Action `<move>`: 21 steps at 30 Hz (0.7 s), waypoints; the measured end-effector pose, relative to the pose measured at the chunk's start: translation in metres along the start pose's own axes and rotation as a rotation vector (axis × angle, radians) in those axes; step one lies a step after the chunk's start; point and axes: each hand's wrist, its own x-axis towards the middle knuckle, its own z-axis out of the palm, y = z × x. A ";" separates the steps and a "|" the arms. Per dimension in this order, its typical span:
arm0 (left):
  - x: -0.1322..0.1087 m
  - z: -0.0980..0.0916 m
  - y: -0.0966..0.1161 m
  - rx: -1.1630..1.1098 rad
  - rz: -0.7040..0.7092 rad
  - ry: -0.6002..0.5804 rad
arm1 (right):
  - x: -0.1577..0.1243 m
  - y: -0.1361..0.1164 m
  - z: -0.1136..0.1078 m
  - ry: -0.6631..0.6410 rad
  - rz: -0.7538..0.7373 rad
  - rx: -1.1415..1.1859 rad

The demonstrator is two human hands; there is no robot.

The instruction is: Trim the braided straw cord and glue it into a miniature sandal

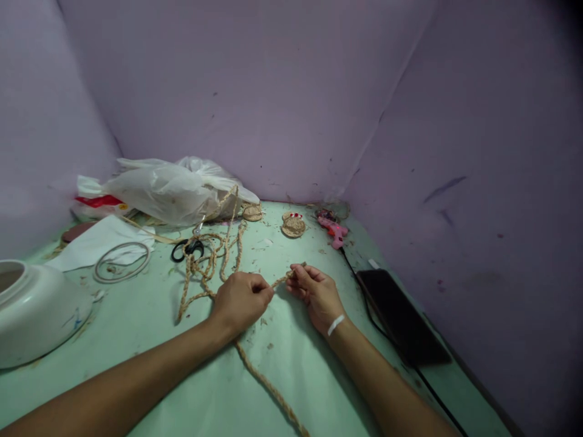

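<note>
A braided straw cord [280, 281] stretches between my two hands above the green tabletop. My left hand [241, 300] is closed on the cord, thumb pressed against the fingers. Its short end is pinched between the thumb and fingers of my right hand [316, 291], which wears a white band at the wrist. From under my left hand more of the braid runs down toward the bottom edge, and loose loops of it lie to the left. Black-handled scissors [187, 249] rest partly beneath those loops.
Coiled straw pieces [293, 226] lie at the back, left of a pink glue gun [333, 230] with a black cable. A dark flat phone-like slab [401, 315] is at right. At left are a white pot [40, 321], a ring [122, 278], paper [91, 243] and a plastic bag [168, 191].
</note>
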 end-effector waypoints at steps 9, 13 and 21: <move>-0.001 0.009 0.000 -0.216 0.078 -0.165 | -0.009 -0.013 0.003 -0.090 0.206 0.122; -0.005 0.012 0.000 -0.252 0.122 -0.196 | -0.014 -0.014 0.009 -0.084 0.320 0.235; -0.008 0.013 0.002 -0.272 0.186 -0.196 | -0.005 -0.011 0.007 0.087 0.225 0.260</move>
